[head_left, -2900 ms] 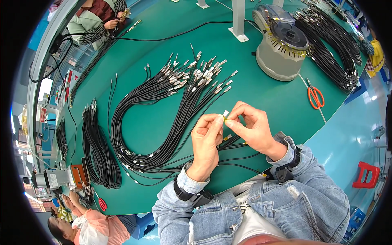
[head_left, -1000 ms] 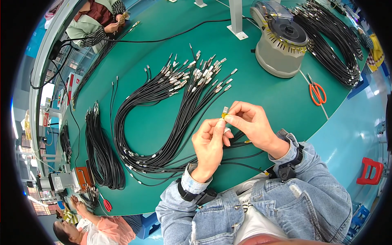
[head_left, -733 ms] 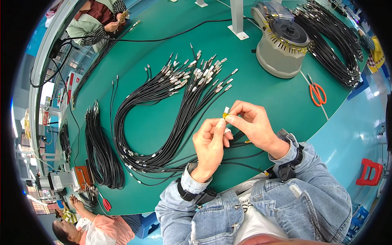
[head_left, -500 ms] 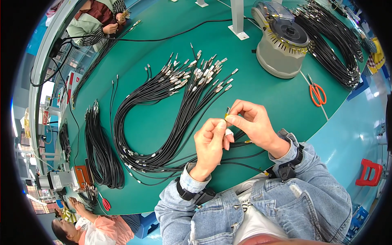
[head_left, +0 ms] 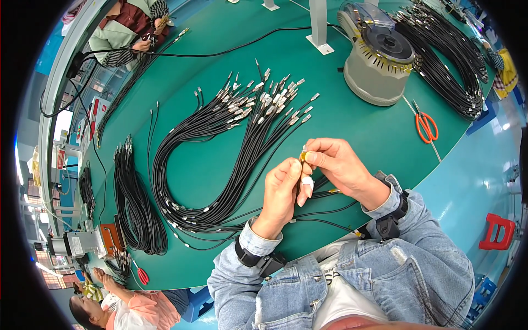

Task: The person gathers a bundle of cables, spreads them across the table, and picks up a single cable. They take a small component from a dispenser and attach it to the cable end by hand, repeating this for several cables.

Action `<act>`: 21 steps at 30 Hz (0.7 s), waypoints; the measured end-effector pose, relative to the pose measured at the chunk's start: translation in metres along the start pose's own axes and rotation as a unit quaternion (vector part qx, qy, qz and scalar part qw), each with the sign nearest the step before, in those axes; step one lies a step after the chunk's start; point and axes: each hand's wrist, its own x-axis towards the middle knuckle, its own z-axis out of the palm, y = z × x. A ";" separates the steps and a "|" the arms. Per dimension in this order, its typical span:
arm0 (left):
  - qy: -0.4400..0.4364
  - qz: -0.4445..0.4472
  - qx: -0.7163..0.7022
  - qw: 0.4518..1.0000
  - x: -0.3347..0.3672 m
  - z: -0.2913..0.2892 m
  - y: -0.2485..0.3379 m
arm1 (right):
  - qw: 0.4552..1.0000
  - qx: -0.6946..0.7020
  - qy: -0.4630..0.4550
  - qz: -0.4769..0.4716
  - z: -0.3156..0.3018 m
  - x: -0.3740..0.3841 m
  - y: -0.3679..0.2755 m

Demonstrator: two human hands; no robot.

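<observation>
Above the near side of the table, my left hand (head_left: 281, 190) pinches a cable end between thumb and fingers. The cable end's metal connector (head_left: 304, 148) pokes up between both hands, with a bit of yellow tape (head_left: 302, 157) just below it. My right hand (head_left: 342, 166) is closed on the same end, its thumb and forefinger at the tape. A white wrapping (head_left: 307, 181) covers one finger of my left hand. Most of this cable is hidden by my hands. Under them lie black cables, a few with yellow-taped ends (head_left: 358, 234).
A big curved bundle of black cables (head_left: 231, 187) with metal ends covers the green table's middle. More bundles lie left (head_left: 135, 203) and far right (head_left: 467, 82). A round tape dispenser (head_left: 377, 71) stands beyond my right hand, near orange-handled scissors (head_left: 426, 127). Co-workers sit at the left.
My fingers have shifted slightly around the cable end; the right thumb and forefinger now sit a little lower and further left, over the tape. The far-left co-worker's hands have moved.
</observation>
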 end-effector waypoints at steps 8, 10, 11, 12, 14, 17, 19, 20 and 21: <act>-0.018 -0.059 -0.065 0.996 0.003 -0.005 0.006 | 1.000 0.021 0.009 0.005 0.002 0.001 0.001; -0.049 -0.073 -0.091 0.992 0.003 -0.007 0.006 | 1.000 0.016 0.004 0.007 0.008 0.000 -0.004; -0.066 -0.080 -0.104 0.989 0.004 -0.007 0.006 | 1.000 0.012 0.000 0.008 0.011 0.000 -0.006; -0.068 -0.081 -0.104 0.989 0.003 -0.009 0.005 | 1.000 0.008 -0.004 0.009 0.012 -0.001 -0.008; -0.088 -0.092 -0.132 0.983 0.002 -0.013 0.001 | 1.000 0.002 -0.019 0.008 0.010 0.000 -0.005; -0.104 -0.107 -0.141 0.979 0.002 -0.010 0.000 | 0.999 -0.019 -0.037 -0.001 0.000 -0.002 -0.004; -0.092 -0.116 -0.128 0.981 0.003 -0.008 0.000 | 0.998 -0.053 -0.045 -0.007 -0.001 -0.001 -0.003; -0.102 -0.119 -0.129 0.979 0.003 -0.009 0.000 | 0.996 -0.069 -0.051 -0.009 -0.001 0.000 -0.002; -0.086 -0.113 -0.106 0.984 0.003 -0.009 -0.001 | 0.996 -0.066 -0.062 -0.011 -0.003 0.000 -0.003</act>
